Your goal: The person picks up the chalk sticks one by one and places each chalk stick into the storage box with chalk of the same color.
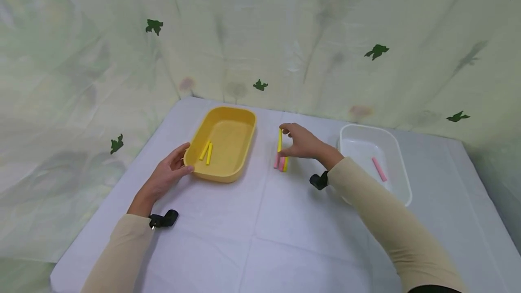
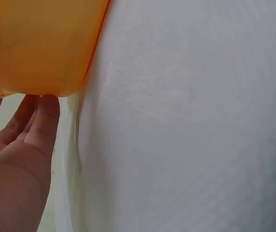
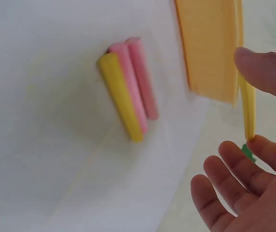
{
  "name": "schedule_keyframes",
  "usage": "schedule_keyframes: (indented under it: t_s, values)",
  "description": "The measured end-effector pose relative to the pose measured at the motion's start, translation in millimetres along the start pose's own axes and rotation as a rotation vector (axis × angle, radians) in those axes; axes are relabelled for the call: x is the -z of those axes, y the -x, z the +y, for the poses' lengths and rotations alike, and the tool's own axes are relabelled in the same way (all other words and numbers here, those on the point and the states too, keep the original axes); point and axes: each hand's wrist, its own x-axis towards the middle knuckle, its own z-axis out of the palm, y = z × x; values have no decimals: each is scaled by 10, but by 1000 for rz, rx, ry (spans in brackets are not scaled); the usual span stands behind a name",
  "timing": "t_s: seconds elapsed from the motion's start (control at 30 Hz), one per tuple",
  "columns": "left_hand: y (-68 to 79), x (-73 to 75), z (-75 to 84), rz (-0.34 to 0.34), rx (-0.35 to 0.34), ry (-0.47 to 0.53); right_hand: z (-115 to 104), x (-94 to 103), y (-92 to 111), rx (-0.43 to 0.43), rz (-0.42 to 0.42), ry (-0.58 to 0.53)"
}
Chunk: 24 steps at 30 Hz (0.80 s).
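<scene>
My right hand (image 1: pixel 300 141) pinches a yellow chalk stick (image 3: pixel 248 108) between thumb and forefinger, the other fingers spread loosely. The stick is held lengthwise, its ends at the two fingertips. Below it on the cloth, a second yellow chalk stick (image 3: pixel 120 96) lies beside two pink chalk sticks (image 3: pixel 140 79), side by side. At the near left corner of a yellow tray (image 1: pixel 244 165), my left hand (image 1: pixel 166 177) grips the rim, thumb toward the front and fingers along the left side. Two yellow chalk sticks (image 1: pixel 209 153) lie inside that tray.
A white tray (image 1: pixel 400 171) stands on the right, partly behind my right forearm, with a pink chalk stick (image 1: pixel 379 169) in it. White cloth (image 1: pixel 228 238) covers the table. A pale curtain with green leaf shapes (image 1: pixel 285 35) hangs behind and along the left.
</scene>
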Motion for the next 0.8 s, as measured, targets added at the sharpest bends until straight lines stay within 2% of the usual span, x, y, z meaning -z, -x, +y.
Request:
schedule_keyframes:
  t_s: [0.3, 0.6, 0.8]
  values:
    - [-3, 6, 9, -3, 1, -6, -371, -64, -198, 81, 17, -84]
    - [-23, -5, -17, -1, -15, 14, -844, -329, -419, 151, -39, -97]
    - [-21, -5, -40, 3, -17, 10, -1059, -495, -510, 191, -84, -96]
